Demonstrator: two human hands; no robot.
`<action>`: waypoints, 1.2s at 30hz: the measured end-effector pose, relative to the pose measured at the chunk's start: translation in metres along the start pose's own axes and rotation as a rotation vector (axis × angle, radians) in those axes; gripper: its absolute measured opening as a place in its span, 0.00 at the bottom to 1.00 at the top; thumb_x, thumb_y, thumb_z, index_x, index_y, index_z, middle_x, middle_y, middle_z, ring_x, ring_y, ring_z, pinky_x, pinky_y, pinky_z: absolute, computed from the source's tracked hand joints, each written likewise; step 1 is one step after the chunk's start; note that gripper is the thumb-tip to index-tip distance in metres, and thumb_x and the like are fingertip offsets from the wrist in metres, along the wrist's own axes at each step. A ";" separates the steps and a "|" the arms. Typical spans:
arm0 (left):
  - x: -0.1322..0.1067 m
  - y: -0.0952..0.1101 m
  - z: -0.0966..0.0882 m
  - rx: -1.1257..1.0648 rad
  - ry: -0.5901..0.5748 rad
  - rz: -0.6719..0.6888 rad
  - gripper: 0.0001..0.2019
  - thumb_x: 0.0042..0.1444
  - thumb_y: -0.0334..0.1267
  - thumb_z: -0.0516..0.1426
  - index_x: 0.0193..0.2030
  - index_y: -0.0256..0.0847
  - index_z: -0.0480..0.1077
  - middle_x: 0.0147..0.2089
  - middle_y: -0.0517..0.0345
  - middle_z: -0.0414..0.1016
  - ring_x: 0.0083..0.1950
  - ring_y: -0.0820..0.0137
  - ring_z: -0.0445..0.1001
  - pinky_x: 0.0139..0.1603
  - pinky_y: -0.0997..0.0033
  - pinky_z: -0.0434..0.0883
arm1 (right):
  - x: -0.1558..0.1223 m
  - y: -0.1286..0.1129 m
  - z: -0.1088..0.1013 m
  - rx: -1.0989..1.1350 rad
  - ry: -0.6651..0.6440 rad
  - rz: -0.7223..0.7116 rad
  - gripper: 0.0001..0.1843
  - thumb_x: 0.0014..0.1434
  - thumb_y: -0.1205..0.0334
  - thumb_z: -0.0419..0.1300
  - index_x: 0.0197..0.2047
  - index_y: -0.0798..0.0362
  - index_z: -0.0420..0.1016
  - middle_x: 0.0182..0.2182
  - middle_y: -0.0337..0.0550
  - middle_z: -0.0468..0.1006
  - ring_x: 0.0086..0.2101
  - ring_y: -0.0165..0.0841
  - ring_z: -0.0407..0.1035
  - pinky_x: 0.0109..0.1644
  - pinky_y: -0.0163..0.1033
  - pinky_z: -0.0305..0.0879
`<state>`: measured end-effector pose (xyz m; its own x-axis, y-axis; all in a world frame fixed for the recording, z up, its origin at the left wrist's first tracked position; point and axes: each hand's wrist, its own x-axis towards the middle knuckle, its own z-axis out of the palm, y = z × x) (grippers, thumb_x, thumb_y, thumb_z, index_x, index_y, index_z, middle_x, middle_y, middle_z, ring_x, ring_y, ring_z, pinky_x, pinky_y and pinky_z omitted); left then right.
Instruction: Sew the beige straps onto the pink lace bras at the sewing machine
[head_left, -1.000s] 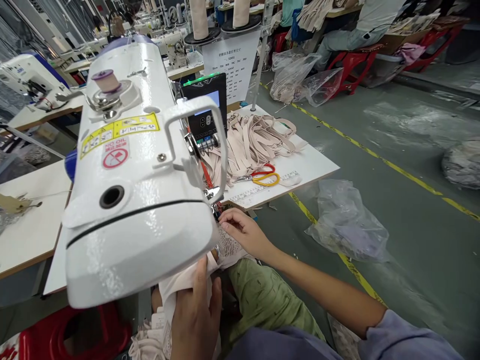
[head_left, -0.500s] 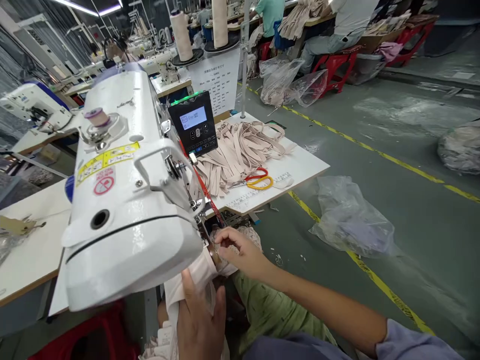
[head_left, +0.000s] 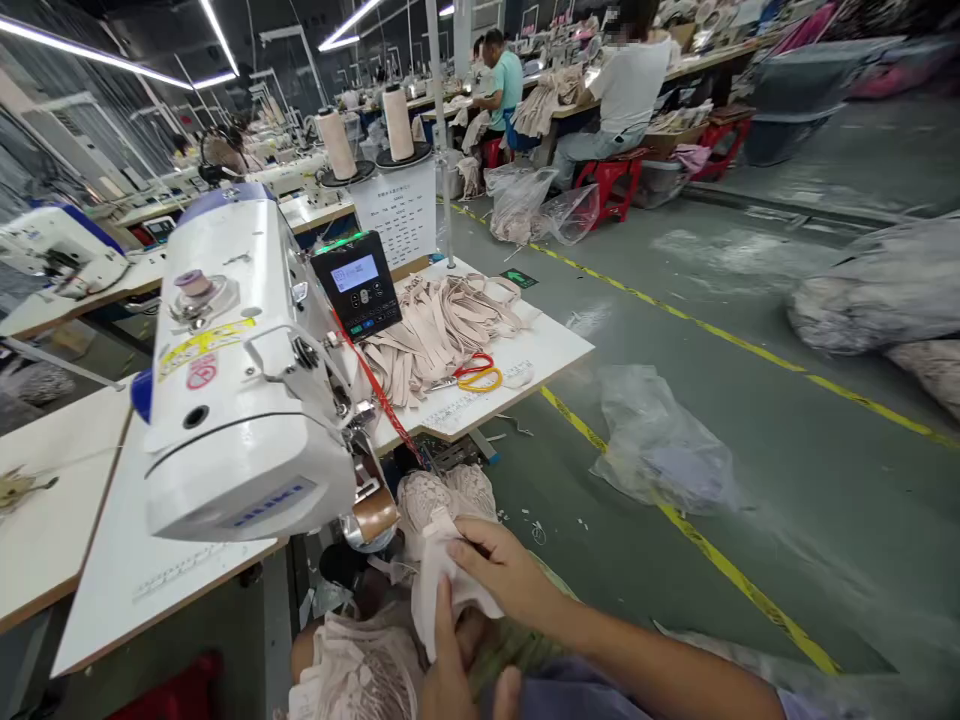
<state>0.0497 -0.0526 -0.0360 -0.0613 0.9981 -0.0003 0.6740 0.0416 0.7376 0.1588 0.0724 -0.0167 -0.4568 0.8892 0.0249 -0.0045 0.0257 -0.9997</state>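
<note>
A pale pink bra with lace cups (head_left: 444, 492) hangs below the machine head, by the table's front edge. My right hand (head_left: 499, 565) is closed on its smooth side band (head_left: 433, 585), thumb and fingers pinching the fabric. Lower down, my left hand (head_left: 450, 670) rests its straight index finger against the same band, with the thumb held apart; its other fingers are partly cut off by the frame. To the left stands the white sewing machine (head_left: 247, 400), its brass-coloured folder (head_left: 375, 515) apart from the band. More pink lace pieces (head_left: 360, 665) are piled over my lap at lower left.
On the white table lie a heap of pink straps (head_left: 439, 335) and scissors with red and yellow handles (head_left: 476, 375). A control panel (head_left: 358, 285) stands behind the machine. Plastic bags (head_left: 664, 445) lie on the floor. Co-workers (head_left: 619, 90) sit at far tables.
The bra band has come away from the machine's folder, toward me and to the right. My right hand now grips it; my left hand has shifted right and lower. The view has tilted up.
</note>
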 end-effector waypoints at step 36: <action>0.036 -0.004 -0.097 0.438 0.315 0.913 0.08 0.53 0.19 0.60 0.37 0.33 0.71 0.22 0.60 0.71 0.29 0.71 0.69 0.37 0.65 0.76 | -0.011 -0.004 -0.024 -0.771 -0.376 -0.754 0.12 0.65 0.61 0.52 0.39 0.44 0.78 0.22 0.39 0.71 0.22 0.32 0.57 0.34 0.40 0.59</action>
<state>-0.0270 -0.0207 0.0264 0.4564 0.6049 0.6525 0.7635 -0.6429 0.0620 0.1849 0.0733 -0.0126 -0.8075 0.3382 0.4833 0.0971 0.8844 -0.4566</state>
